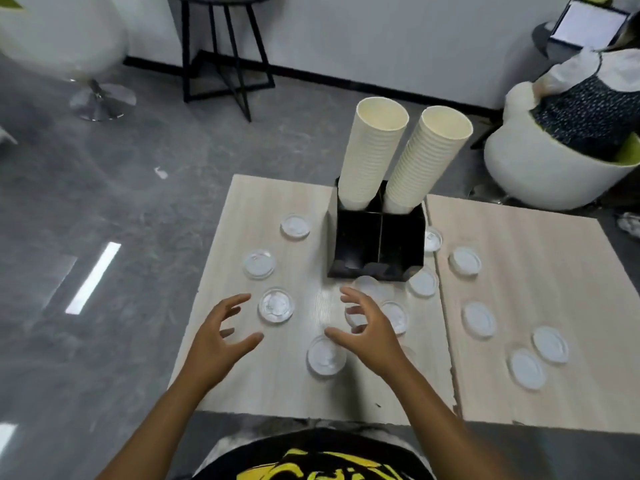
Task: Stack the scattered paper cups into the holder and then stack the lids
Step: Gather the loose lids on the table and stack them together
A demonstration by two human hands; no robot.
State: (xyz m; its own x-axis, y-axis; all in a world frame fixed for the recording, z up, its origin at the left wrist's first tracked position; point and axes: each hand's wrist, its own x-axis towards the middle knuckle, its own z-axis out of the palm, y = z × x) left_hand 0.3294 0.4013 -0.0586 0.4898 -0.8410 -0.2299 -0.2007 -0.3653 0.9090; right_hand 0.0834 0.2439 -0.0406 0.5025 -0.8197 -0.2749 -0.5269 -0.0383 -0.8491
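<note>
1. Two tall stacks of cream ribbed paper cups [377, 157] in rear compartments of black holder [377, 244]; mouths up, long axes leaning away from camera.
2. Clear plastic lids [276, 305] scattered flat across wooden table [519, 258].
3. Yellow shirt lettering unreadable.
4. Left hand [221, 341] and right hand [367, 327] above lids, fingers spread, holding nothing.

Two cup stacks [375, 157], one holder [377, 247], about thirteen lids [276, 305]

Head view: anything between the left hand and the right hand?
Mostly bare tabletop between left hand and right hand. One clear lid sits just beyond the left fingertips, untouched, in the head view.
</note>
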